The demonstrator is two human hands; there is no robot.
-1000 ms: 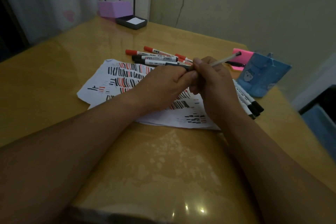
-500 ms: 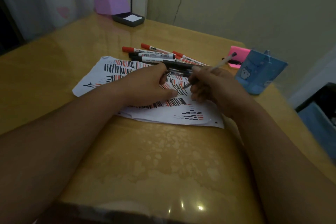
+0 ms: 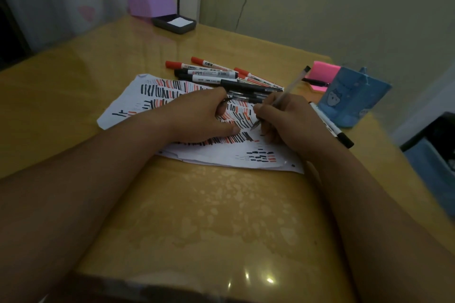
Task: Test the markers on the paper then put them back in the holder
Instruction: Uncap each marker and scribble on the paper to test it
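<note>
Marker (image 3: 293,83) gripped pen-fashion in right hand (image 3: 290,120) fingers, tip down on paper (image 3: 138,110) at the middle of the tabletop (image 3: 221,204) for a test stroke. Pinned it steady with left hand (image 3: 197,118) (fingers curled; whether round anything, could not tell).

Red-capped marker (image 3: 211,64) barrel printed 白板笔, other marker labels too small to read

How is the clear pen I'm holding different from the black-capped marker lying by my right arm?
The clear pen is slim and see-through; the black-capped marker is thicker, with a white barrel. The clear pen is gripped by the right hand, tilted, tip down at the paper; the black-capped marker lies flat on the table, unheld. The pen's tip is bare; the marker is capped. Both have black ends.
</note>
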